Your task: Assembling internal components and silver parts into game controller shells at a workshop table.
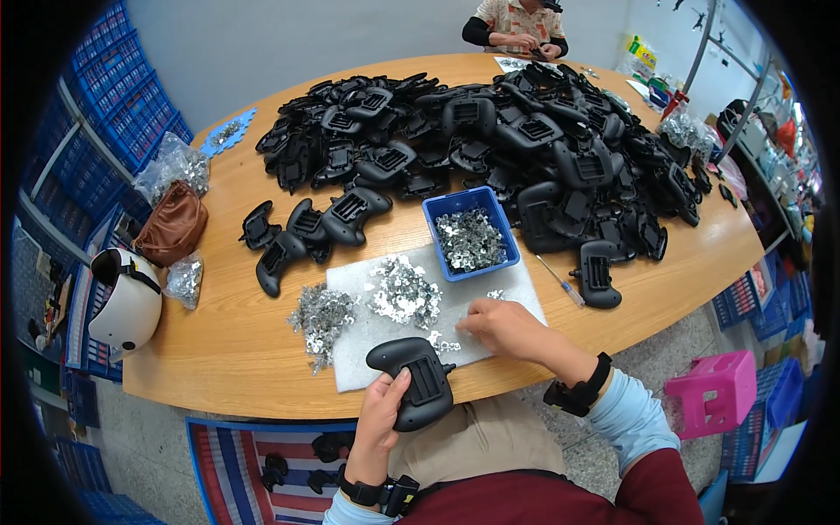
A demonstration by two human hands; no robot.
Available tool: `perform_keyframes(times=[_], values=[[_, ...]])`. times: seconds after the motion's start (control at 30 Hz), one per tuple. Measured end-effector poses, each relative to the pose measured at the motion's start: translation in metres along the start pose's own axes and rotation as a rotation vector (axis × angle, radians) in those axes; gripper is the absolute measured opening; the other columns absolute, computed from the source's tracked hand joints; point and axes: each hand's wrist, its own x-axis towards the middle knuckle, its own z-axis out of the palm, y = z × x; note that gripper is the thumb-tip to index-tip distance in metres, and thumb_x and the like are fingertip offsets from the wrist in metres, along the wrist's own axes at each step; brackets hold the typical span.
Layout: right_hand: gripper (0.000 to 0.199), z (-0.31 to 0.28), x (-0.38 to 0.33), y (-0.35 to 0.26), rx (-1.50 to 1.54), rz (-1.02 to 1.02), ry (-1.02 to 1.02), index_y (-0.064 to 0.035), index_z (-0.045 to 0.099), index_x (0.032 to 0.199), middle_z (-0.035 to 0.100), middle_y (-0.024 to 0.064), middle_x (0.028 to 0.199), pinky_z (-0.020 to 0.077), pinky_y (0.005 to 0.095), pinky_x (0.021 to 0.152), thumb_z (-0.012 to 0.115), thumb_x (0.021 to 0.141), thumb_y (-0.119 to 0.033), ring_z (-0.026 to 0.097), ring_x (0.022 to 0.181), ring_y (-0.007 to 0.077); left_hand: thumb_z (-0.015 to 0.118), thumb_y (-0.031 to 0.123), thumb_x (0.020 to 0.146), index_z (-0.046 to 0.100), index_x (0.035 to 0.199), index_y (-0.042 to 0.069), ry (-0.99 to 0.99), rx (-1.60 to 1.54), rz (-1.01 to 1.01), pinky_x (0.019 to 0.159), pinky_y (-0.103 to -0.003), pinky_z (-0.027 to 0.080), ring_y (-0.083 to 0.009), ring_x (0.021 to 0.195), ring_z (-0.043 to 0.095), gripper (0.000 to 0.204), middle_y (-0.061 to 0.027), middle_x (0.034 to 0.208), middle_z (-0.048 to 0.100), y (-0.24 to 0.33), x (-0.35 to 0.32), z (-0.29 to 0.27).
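Head view
My left hand [382,418]: I hold a black plastic shell [411,381] tight at the table's near edge.
My right hand [500,326]: my fingers pinch small shiny metal bits [444,344] on the grey mat [367,350].
Nearby: blue tub [471,233] of bits, big pile of black shells [525,140].

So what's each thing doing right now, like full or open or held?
Left hand: gripping the black plastic shell.
Right hand: fingertips down on the white mat.
Blue bin: open, partly full of small metal pieces.
Brown pouch: closed.
Screwdriver: lying untouched.
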Motion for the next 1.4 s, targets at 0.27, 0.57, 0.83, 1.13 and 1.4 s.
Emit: perform_keyframes(times=[0.27, 0.57, 0.83, 1.13, 1.4], values=[[0.013, 0.024, -0.004, 0.004, 0.061, 0.164, 0.302, -0.0025, 0.065, 0.084, 0.058, 0.0115, 0.072, 0.0480, 0.0349, 0.062, 0.063, 0.074, -0.011, 0.058, 0.064, 0.0295, 0.055, 0.018, 0.089, 0.053, 0.101, 0.000, 0.035, 0.046, 0.014, 0.071, -0.027, 0.052, -0.0123, 0.079, 0.061, 0.022, -0.0080, 0.093, 0.062, -0.001, 0.005, 0.002], [0.009, 0.011, 0.000, -0.042, 0.499, -0.042, 0.365, -0.0004, 0.061, 0.078, 0.060, 0.0129, 0.076, 0.0496, 0.0322, 0.061, 0.063, 0.070, -0.003, 0.060, 0.067, 0.0287, 0.049, 0.025, 0.093, 0.054, 0.100, 0.005, -0.004, -0.010, -0.026, 0.074, -0.025, 0.049, -0.0089, 0.083, 0.058, 0.023, -0.0039, 0.094, 0.061, 0.001, 0.004, 0.011], [0.016, 0.022, -0.003, -0.051, 0.218, -0.299, 0.418, -0.0011, 0.060, 0.082, 0.060, 0.0103, 0.085, 0.0504, 0.0338, 0.063, 0.065, 0.067, -0.004, 0.060, 0.074, 0.0276, 0.049, 0.026, 0.092, 0.053, 0.094, 0.008, 0.015, 0.042, -0.046, 0.067, -0.022, 0.046, -0.0060, 0.077, 0.055, 0.019, 0.0002, 0.086, 0.058, -0.004, 0.003, 0.012], [0.027, 0.026, -0.010, -0.052, -0.075, -0.456, 0.381, 0.0008, 0.060, 0.091, 0.058, 0.0111, 0.091, 0.0515, 0.0319, 0.065, 0.066, 0.065, -0.002, 0.060, 0.076, 0.0245, 0.051, 0.025, 0.091, 0.054, 0.092, 0.007, 0.029, 0.043, -0.064, 0.065, -0.022, 0.046, -0.0053, 0.075, 0.055, 0.019, 0.0001, 0.084, 0.059, -0.006, 0.004, 0.011], [0.037, 0.019, -0.011, -0.066, 0.500, 0.001, 0.341, -0.0029, 0.055, 0.105, 0.053, 0.0119, 0.098, 0.0481, 0.0290, 0.060, 0.065, 0.069, -0.006, 0.055, 0.068, 0.0198, 0.058, 0.025, 0.088, 0.055, 0.086, 0.003, 0.025, 0.161, -0.049, 0.058, -0.020, 0.046, -0.0047, 0.065, 0.055, 0.022, -0.0028, 0.079, 0.060, -0.006, 0.005, 0.011]])
